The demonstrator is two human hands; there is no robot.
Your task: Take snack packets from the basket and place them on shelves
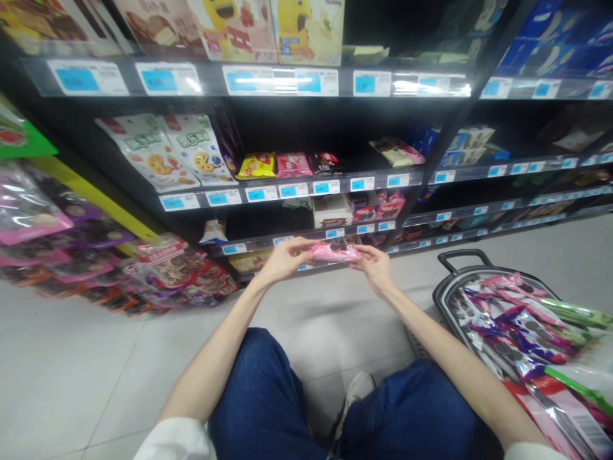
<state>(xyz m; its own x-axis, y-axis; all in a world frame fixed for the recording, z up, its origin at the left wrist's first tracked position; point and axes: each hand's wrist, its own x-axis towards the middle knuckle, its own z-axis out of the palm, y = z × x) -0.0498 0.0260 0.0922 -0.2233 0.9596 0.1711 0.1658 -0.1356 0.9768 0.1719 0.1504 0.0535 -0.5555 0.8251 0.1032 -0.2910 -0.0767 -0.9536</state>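
I hold a small pink snack packet [334, 252] with both hands in front of the low shelves. My left hand [283, 258] grips its left end with the fingers closed on it. My right hand [376, 267] pinches its right end. The packet lies flat between the hands, just in front of the bottom shelf edge [268, 241]. My knees in blue trousers [268, 396] show below, as I crouch on the pale tiled floor.
A shopping basket [447, 294] full of pink, purple and green snack packets stands at my right. Dark shelves with price labels [292, 190] hold biscuit bags and boxes ahead. More packets hang on a rack at the left [57, 249].
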